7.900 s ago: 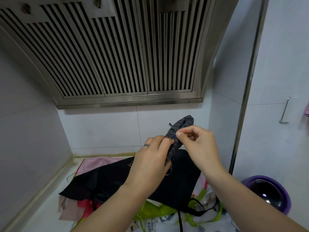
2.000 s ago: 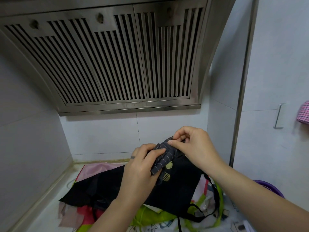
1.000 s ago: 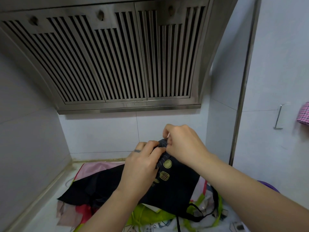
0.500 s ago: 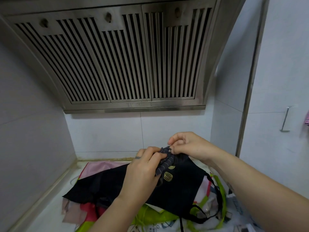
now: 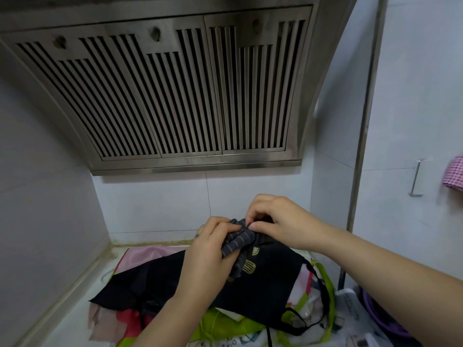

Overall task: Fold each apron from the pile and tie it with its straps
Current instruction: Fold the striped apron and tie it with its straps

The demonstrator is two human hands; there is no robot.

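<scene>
A small dark grey striped apron bundle (image 5: 236, 242) is held up above the pile. My left hand (image 5: 209, 251) grips it from the left, fingers wrapped over its top. My right hand (image 5: 275, 220) pinches the bundle's upper end with curled fingertips; the strap there is hidden by the fingers. Below lies the pile of aprons: a black apron with yellow prints (image 5: 263, 281) on top, its black straps (image 5: 323, 294) trailing right, over pink (image 5: 145, 254), green (image 5: 225, 326) and white patterned (image 5: 250, 340) ones.
A steel range hood (image 5: 162, 96) hangs overhead. The white counter (image 5: 72, 329) meets tiled walls at the left and back. A purple bowl (image 5: 390, 324) sits at lower right. A metal hook (image 5: 416, 180) and pink checked cloth (image 5: 454, 175) hang on the right wall.
The bundle came down from its raised position toward the pile. My right hand shifted from pulling a strap end to pinching the bundle's top, close against my left hand.
</scene>
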